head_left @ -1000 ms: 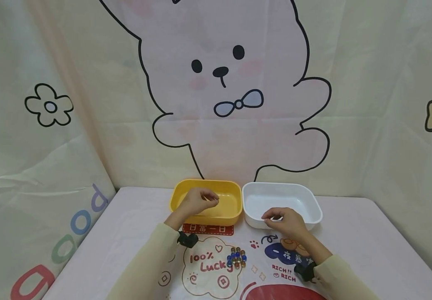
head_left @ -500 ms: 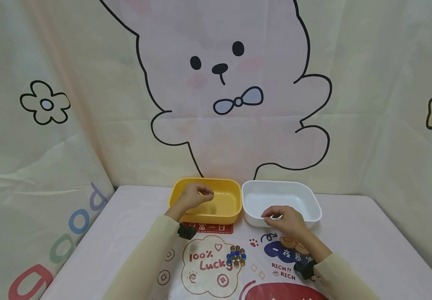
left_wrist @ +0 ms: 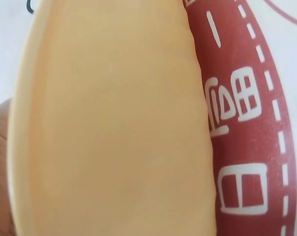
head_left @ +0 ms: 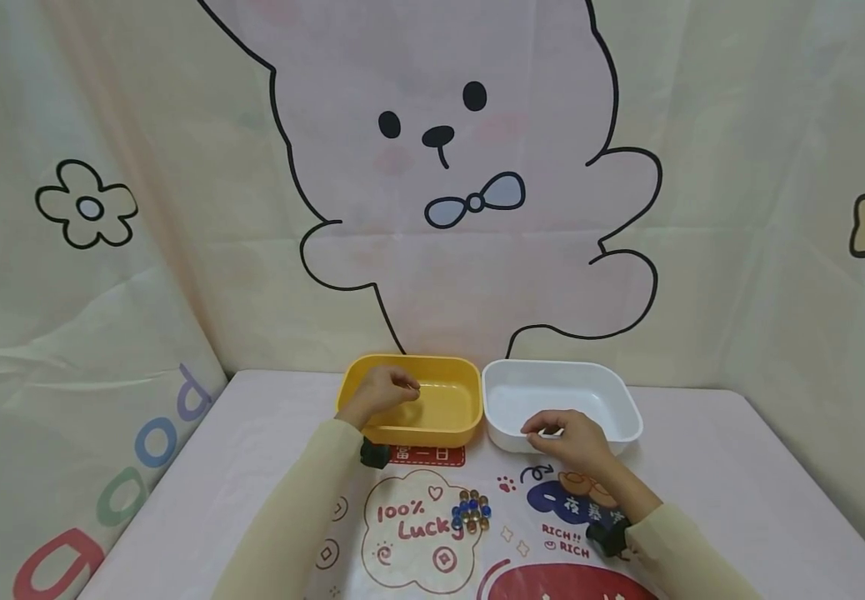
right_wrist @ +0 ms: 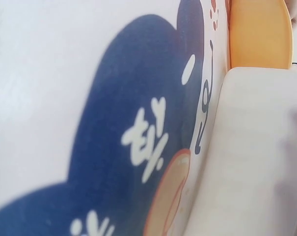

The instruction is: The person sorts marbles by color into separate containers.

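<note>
My left hand (head_left: 386, 390) hovers over the left part of a yellow tray (head_left: 470, 417), fingers loosely bent, with nothing visible in them. Over the front edge of a white tray (head_left: 631, 417) is my right hand (head_left: 573, 437), its thumb and fingers curved around a gap where nothing shows. Whether it touches the rim I cannot tell. Nearer me on the table lies a cluster of small blue and amber balls, like glass marbles (head_left: 472, 511). The left wrist view is mostly the yellow tray's outer wall (left_wrist: 123, 118); the right wrist view shows the white tray's wall (right_wrist: 251, 137).
The two trays stand side by side at the back of the table. A pale cloth (head_left: 252, 467) with printed words and drawings covers the tabletop. Behind it hangs a curtain (head_left: 740, 250) with a large bear drawing. Each wrist wears a dark device (head_left: 607, 537).
My left hand has shifted slightly left over the yellow tray. The right hand keeps its place at the white tray, and the marbles lie as before. The head view has tilted a little.
</note>
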